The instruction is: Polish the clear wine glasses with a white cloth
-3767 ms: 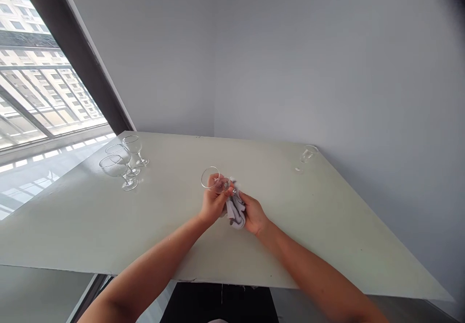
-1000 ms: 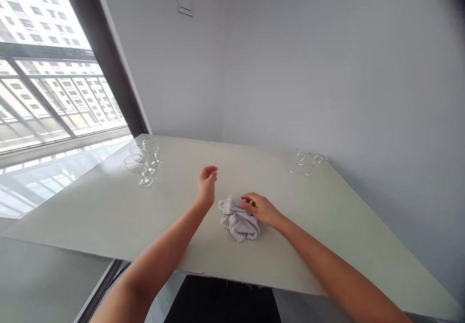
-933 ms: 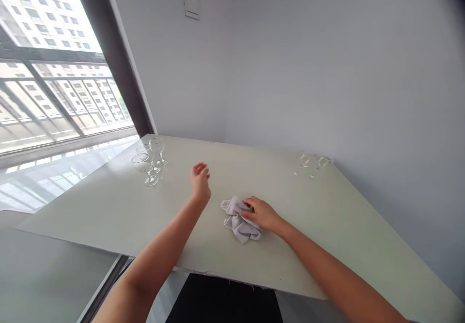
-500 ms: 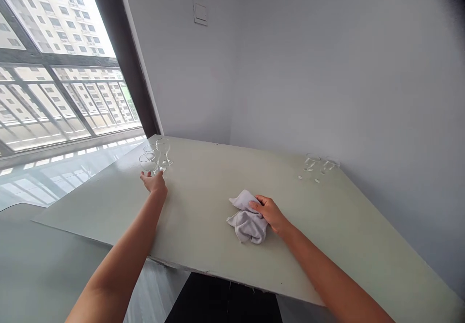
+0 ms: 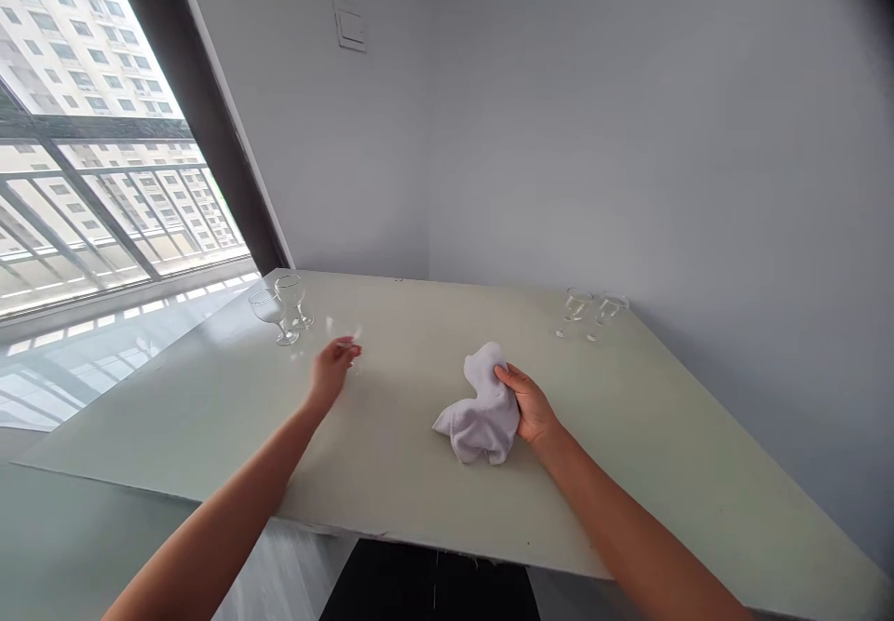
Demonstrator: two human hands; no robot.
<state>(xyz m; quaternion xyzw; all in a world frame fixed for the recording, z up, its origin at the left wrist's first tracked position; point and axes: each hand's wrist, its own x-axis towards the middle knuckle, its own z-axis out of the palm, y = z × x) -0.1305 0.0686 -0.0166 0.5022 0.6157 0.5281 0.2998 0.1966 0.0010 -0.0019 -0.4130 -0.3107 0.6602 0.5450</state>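
Beside right hand (image 5: pixel 532 407), fingers wrapped round its side, bunched white cotton cloth (image 5: pixel 479 416) on pale green desk (image 5: pixel 391 500), long axis slanting toward far side. Well left of cloth, left hand (image 5: pixel 331 371), nearly shut, pinches clear stemmed glass (image 5: pixel 343 337), faint against desk. Beyond left hand, two matching glasses (image 5: pixel 271 316); far right of hands, two more glasses (image 5: pixel 590 312).

The crumpled cloth (image 5: pixel 480 416) is plain white with soft grey shadows, and the stemmed glasses (image 5: pixel 271 309) are colourless and clear. The table (image 5: pixel 629 481) is pale greenish cream, the wall (image 5: pixel 629 137) pale grey, the window frame (image 5: pixel 188 109) near-black, and the distant buildings (image 5: pixel 70 44) cream with rows of dark windows.
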